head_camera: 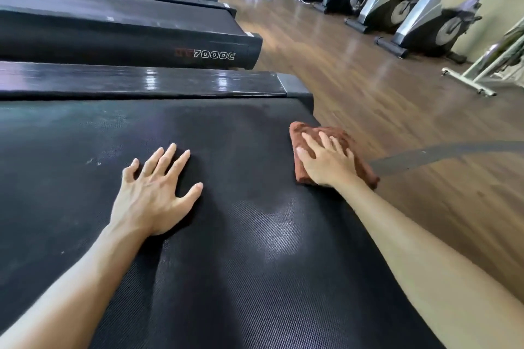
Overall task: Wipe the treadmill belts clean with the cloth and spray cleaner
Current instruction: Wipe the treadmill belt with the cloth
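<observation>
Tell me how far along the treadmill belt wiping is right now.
Partly done. The near belt shows a damp-looking sheen in its middle, which suggests wiping there. In hand: the right hand presses the brown cloth flat at the belt's end edge, while the left hand rests on the belt. Left: small pale specks beyond the left hand, and the other treadmills.

Bright, even indoor light, white glare streaks on the glossy side rail (pixel 147 83), pale sheen on the treadmill belt (pixel 278 238), soft shadows under both forearms, wide-angle bending at edges, far exercise bikes (pixel 419 22) slightly blurred
</observation>
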### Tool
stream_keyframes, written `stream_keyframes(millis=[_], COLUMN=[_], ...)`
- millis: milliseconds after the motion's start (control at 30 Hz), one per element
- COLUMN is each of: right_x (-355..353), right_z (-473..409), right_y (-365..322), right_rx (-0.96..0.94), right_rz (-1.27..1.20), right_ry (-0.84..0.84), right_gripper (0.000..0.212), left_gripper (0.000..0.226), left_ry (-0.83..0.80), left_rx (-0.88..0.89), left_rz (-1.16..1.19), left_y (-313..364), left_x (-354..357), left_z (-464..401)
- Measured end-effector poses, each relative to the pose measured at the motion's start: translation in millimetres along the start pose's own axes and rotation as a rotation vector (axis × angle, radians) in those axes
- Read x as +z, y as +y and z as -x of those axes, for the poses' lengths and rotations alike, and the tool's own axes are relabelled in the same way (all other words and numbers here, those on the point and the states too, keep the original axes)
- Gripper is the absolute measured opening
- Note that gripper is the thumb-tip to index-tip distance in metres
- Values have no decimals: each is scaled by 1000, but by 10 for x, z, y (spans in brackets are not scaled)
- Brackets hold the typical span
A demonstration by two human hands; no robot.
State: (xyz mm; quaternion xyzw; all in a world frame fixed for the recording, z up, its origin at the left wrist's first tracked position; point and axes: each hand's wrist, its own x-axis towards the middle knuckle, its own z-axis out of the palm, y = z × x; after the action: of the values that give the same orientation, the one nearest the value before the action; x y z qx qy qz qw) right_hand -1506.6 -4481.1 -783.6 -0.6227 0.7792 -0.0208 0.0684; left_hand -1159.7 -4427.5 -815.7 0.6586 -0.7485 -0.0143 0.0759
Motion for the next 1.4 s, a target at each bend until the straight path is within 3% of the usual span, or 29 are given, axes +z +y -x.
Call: stream_keyframes(millis=[100,167,233,300,400,467,533,633,767,867,933,1000,1100,1267,1400], right_x=[-91,-110,-67,10,112,90,-8,-90,23,135,141,95,36,171,215], right_z=[-609,-895,-984,-789,-327,-259,-451,-859,-751,-290,-219,-444,-776,-448,119], right_y=[-252,-438,-750,-988,-749,-363,-217,-589,-1315,-1197,-894,-763,-1008,-1618,-1379], right_rx=[133,108,-32,-298,-549,-438,-206,-43,-319,-521,-476,-283,-124,-384,-576], right_rz=[-48,-32,24,76,49,25,35,4,54,7,-7,13,20,42,5], right_ry=[-16,-31,-47,-90,-118,-53,-34,-80,-111,-110,-95,-76,-68,-68,-95], right_gripper=[62,61,60,58,56,55,57,60,58,56,55,57,61,59,56], left_gripper=[92,93,93,92,92,93,93,94,93,93,93,93,95,97,98], left_ry=[18,17,23,4,-5,-10,-21,-20,-15,-8,-1,6,15,8,19], left_rx=[-9,-12,-15,-11,-11,-11,-8,-18,-20,-26,-26,-34,-34,-31,-21], left_rz=[24,39,42,43,38,34,32,47,62,67,61,62,73,77,95], left_y=[-6,2,-16,-23,-15,6,12,6,-13,9,17,10,19,18,10], left_x=[-1,-1,1,-3,-5,-7,-19,-25,-33,-38,-23,-25,-32,-63,-53], left_z=[-2,-25,-30,-31,-6,8,11,0,-25,-2,16,9,-8,-5,3])
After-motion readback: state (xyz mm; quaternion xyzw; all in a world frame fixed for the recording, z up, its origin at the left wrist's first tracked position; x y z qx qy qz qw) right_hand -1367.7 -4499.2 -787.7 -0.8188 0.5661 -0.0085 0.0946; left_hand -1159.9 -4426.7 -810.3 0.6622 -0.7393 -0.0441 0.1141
